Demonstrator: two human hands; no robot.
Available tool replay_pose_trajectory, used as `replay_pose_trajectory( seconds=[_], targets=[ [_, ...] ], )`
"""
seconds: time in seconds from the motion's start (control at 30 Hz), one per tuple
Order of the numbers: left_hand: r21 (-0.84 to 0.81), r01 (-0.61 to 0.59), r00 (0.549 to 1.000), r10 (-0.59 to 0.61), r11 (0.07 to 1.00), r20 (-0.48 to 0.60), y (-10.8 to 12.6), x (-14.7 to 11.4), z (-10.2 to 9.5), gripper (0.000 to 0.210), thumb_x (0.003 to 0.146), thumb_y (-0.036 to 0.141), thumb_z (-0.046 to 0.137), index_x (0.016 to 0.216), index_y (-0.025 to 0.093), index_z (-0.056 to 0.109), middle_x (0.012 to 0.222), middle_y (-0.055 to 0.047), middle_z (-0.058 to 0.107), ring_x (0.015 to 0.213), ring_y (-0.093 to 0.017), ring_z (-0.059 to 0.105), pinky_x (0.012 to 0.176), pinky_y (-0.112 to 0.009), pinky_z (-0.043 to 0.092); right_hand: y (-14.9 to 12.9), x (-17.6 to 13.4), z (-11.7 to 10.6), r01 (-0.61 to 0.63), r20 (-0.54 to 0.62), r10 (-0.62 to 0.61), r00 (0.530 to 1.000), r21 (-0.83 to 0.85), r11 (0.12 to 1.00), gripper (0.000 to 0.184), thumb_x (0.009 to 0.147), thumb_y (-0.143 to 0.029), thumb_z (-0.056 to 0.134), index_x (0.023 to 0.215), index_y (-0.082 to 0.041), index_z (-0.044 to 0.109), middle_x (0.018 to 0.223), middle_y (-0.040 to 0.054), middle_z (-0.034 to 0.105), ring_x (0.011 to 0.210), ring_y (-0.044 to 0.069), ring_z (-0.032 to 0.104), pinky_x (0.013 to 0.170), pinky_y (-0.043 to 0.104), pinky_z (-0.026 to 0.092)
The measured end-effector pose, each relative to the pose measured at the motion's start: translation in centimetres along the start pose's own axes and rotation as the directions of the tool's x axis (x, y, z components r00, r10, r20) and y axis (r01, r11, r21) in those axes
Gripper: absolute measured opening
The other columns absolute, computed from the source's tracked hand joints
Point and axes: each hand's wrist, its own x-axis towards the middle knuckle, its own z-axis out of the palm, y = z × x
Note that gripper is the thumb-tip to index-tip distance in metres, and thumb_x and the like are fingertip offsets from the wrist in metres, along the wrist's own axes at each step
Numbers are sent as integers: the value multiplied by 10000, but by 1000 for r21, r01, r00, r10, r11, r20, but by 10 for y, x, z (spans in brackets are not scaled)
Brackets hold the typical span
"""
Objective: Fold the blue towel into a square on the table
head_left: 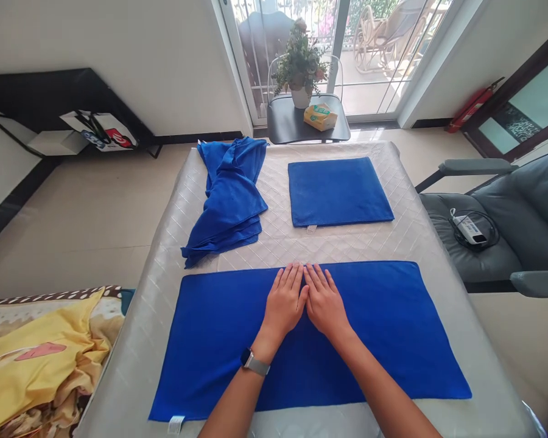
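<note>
A blue towel (388, 328) lies spread out flat across the near part of the table, with a white tag at its lower left corner. My left hand (284, 304) rests flat on its middle, fingers stretched toward the far edge. Beside it, my right hand (325, 302) lies flat too, and the two hands touch or nearly touch at the index fingers and thumbs. Farther back on the right is a neatly folded blue towel (340, 191). To its left, several crumpled blue towels (232, 194) sit in a loose heap.
A pale quilted cover (274, 243) lies over the table. Behind stands a small grey table (278, 125) with a potted plant (301, 67) and a yellow tissue pack (320, 117). On the right, a grey armchair (497, 219) holds a power strip (469, 230). Yellow fabric (41, 347) lies at left.
</note>
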Motion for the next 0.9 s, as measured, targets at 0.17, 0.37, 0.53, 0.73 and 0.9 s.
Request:
replay_pose_trajectory(
  seconds=[0.17,0.37,0.53,0.73,0.9],
  targets=[
    [28,47,998,-48,998,34,-13,-5,5,609,1028,397,380,1581,184,236,1605,-85,341,1495,-254,298,1231,-482,270,7,-2,8,-29,8,29,1000,-6,1000,595,1028,-279,346,1596,-182,195,1626,61,277,1516,252,230,1234,477,187],
    [135,156,986,-162,978,27,-60,-35,-15,614,1029,418,358,1591,235,192,1622,-69,313,1508,-259,265,1233,-504,238,75,-27,-15,-121,-22,119,993,-114,986,628,1035,-342,356,1607,-232,119,1626,53,279,1508,261,252,1232,492,200],
    [215,275,960,-281,937,-3,-118,-69,-38,587,1036,451,276,1579,228,256,1627,-92,313,1517,-266,241,1227,-526,215,156,-60,-40,-222,-32,221,975,-238,946,600,1045,-365,295,1606,-214,145,1624,63,306,1515,236,232,1238,475,208],
    [229,427,900,-435,875,-18,-181,-103,-65,608,1031,476,259,1582,219,246,1651,-103,253,1521,-309,211,1217,-566,205,207,-79,-57,-336,-60,332,941,-246,909,600,1046,-412,254,1596,-179,209,1617,96,328,1506,261,257,1224,504,253],
    [242,448,889,-458,861,-16,-198,-111,-72,603,1032,476,258,1580,225,251,1661,-104,220,1526,-320,187,1217,-581,183,209,-80,-56,-341,-90,329,940,-230,911,592,1047,-411,259,1578,-149,272,1602,118,356,1501,269,272,1222,501,264]
  ],
)
